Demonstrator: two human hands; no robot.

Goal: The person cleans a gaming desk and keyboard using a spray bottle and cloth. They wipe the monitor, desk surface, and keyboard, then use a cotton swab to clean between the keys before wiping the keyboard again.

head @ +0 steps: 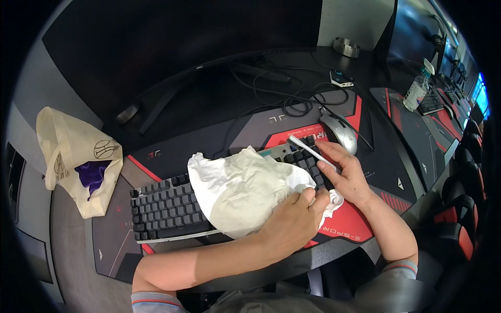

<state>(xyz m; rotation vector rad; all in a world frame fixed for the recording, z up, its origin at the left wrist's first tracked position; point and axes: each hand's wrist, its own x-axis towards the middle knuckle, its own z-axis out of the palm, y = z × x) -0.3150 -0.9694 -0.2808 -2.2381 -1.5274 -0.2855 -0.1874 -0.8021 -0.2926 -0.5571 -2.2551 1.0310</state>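
A crumpled white cloth (250,191) lies over the middle of a black keyboard (168,207), hiding many of its keys. My left hand (295,223) grips a bunched part of this cloth near the keyboard's right end. In my right hand (344,172) is a white toothbrush (311,150), held between thumb and fingers. Its bristled head is over the upper right keys, beside the keyboard's top edge; whether the bristles touch is unclear. A silver-grey computer mouse (340,131) rests just beyond my right hand.
A cream tote bag (109,187) with purple cloth stands at the left. Behind the keyboard are a large monitor (188,39), tangled black cables (297,103) and a small box-shaped device (341,79). A spray bottle (417,92) stands on the mat at the right, with chairs (450,234) below.
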